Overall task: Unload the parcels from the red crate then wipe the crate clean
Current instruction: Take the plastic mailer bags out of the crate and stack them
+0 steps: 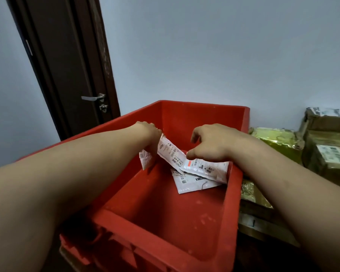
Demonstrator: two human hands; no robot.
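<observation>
Both arms reach into the red crate (pixel 204 112), which stands against the pale wall (pixel 204 46) with its floor mostly bare. The left hand (pixel 150 131) is deep inside, near the far left wall. Its fingers are hidden behind the wrist, but they hold the top end of a long white parcel (pixel 170 152), which hangs slanting down from the hand toward the middle of the crate. A crumpled white flap (pixel 145 160) shows just under that wrist; I cannot tell whether it belongs to the same parcel.

The right hand (pixel 212 143) hovers over the right side with its fingers curled downward. Its thumb tip touches the upper corner of a second parcel (pixel 206 170), which leans against the right wall. Whether the fingers actually pinch it is hidden by the hand. The long parcel's lower end overlaps this one, and a third parcel (pixel 192 183) lies flat on the crate floor beneath both.

To the right of the crate sit yellow-green bags (pixel 273 140) and cardboard boxes (pixel 328 150). A dark door (pixel 67 65) stands to the left.
</observation>
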